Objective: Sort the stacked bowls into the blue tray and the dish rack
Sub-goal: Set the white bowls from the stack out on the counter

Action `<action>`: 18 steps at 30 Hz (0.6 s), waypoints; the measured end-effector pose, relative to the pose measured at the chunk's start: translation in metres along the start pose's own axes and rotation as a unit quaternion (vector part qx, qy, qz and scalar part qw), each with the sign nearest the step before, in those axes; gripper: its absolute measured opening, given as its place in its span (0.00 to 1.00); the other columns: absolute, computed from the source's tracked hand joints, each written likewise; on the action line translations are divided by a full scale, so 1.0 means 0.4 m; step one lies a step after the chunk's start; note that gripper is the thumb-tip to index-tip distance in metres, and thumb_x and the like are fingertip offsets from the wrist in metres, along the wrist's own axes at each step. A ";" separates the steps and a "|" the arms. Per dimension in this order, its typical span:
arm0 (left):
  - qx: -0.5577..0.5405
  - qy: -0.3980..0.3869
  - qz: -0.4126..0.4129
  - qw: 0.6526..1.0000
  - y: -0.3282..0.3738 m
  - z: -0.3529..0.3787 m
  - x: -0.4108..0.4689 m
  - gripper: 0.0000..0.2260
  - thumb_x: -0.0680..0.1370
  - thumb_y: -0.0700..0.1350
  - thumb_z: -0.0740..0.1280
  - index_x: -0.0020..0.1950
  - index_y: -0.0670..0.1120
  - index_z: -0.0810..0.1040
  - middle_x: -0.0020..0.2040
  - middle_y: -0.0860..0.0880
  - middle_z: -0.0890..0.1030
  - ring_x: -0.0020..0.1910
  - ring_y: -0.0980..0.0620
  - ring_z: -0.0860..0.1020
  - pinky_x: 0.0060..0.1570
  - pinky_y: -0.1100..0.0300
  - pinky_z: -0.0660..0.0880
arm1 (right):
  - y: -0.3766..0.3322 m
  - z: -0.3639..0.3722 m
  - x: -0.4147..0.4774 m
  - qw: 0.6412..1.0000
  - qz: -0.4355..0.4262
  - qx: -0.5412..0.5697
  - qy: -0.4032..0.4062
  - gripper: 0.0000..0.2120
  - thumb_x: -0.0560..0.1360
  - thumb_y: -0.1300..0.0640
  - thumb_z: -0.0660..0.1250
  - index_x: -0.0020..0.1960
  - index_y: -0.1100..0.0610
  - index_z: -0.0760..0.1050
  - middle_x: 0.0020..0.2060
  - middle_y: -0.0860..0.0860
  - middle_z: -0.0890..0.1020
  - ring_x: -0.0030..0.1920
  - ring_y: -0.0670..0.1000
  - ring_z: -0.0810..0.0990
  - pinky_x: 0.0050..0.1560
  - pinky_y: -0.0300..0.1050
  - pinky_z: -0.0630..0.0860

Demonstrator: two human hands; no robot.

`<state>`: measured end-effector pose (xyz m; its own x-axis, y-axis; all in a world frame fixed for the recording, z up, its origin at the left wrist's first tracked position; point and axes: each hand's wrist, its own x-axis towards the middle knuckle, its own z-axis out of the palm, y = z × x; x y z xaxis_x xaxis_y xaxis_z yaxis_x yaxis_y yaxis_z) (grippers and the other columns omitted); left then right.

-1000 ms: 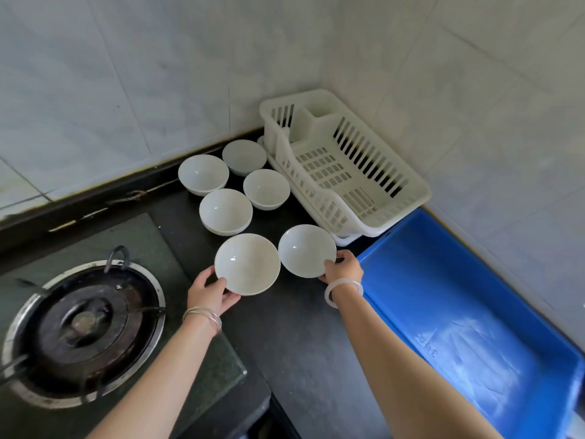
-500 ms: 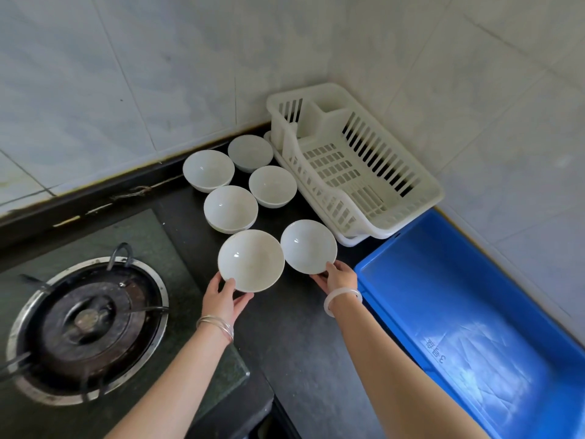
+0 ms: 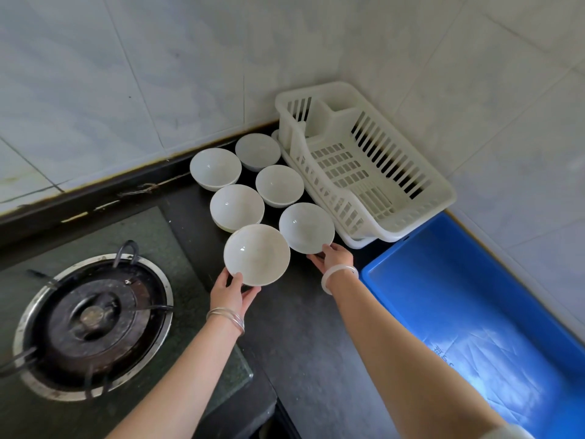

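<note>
**Six white bowls, two of them in my hands**

Far left is the gas burner (image 3: 91, 324), set into a green stove top, with nothing on it.

My left hand (image 3: 229, 291), thin silver bangles (image 3: 226, 316) at the wrist, pinches the near rim of the front-left bowl (image 3: 257, 255). The thumb lies on the rim and the fingers curl underneath. This bowl is plain glossy white, round and deep, with no pattern. It's tipped toward me so the inside shows, and in this view it overlaps the bowl behind it.

Four more bowls of the same kind sit upright on the dark counter (image 3: 300, 343), between the stove and the rack:
- back-left bowl (image 3: 215, 168), by the tiled wall (image 3: 158, 74)
- back-right bowl (image 3: 257, 152), also by the wall
- middle-left bowl (image 3: 237, 206), which shows a doubled rim at its near edge and looks nested in another
- middle-right bowl (image 3: 279, 186), just beside the rack

My right hand (image 3: 334, 259), a white bangle (image 3: 338, 277) on the wrist, grips the near edge of the front-right bowl (image 3: 306, 229), fingers curled at the rim. It's the same white and sits close to the rack's near corner. I can't tell whether it is off the counter.

The dish rack (image 3: 449, 193) is white slotted plastic on a drip tray in the wall corner, with no bowls in it. The blue tray (image 3: 443, 296) sits to the right of it along the wall, also holding no bowls.
</note>
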<state>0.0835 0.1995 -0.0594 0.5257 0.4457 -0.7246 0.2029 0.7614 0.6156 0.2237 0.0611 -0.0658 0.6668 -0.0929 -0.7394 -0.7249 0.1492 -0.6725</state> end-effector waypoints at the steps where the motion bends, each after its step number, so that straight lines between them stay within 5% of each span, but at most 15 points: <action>1: -0.001 0.001 -0.001 1.000 0.000 0.000 0.001 0.19 0.79 0.35 0.58 0.69 0.45 0.69 0.66 0.40 0.72 0.55 0.44 0.75 0.58 0.47 0.75 | -0.004 0.004 0.002 1.000 0.002 0.001 -0.002 0.14 0.77 0.66 0.59 0.62 0.62 0.72 0.57 0.64 0.78 0.46 0.61 0.82 0.45 0.46 0.79; 8: 0.009 0.002 -0.004 1.000 -0.001 -0.005 0.006 0.19 0.79 0.37 0.59 0.70 0.46 0.68 0.67 0.41 0.72 0.56 0.43 0.75 0.56 0.48 0.76 | -0.011 0.004 0.000 1.000 0.009 0.003 -0.006 0.15 0.78 0.66 0.59 0.63 0.62 0.71 0.59 0.63 0.77 0.54 0.62 0.80 0.46 0.46 0.78; 14: 0.024 0.018 -0.002 1.000 -0.005 -0.001 0.006 0.19 0.79 0.38 0.60 0.70 0.47 0.69 0.66 0.42 0.72 0.55 0.43 0.75 0.52 0.50 0.77 | -0.014 -0.006 -0.009 0.999 0.026 0.006 -0.018 0.16 0.78 0.63 0.60 0.66 0.60 0.69 0.56 0.61 0.79 0.39 0.54 0.81 0.34 0.44 0.78; 18: 0.027 0.019 0.000 0.999 -0.007 -0.003 0.007 0.19 0.79 0.38 0.60 0.70 0.47 0.69 0.63 0.43 0.73 0.55 0.42 0.76 0.50 0.53 0.77 | -0.020 -0.010 -0.018 0.999 0.044 -0.014 -0.026 0.16 0.78 0.60 0.61 0.66 0.58 0.70 0.57 0.59 0.80 0.40 0.53 0.82 0.33 0.43 0.78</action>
<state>0.0835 0.1993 -0.0634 0.4941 0.4641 -0.7351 0.2471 0.7357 0.6306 0.2242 0.0565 -0.0552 0.6084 -0.0294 -0.7931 -0.7848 0.1261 -0.6067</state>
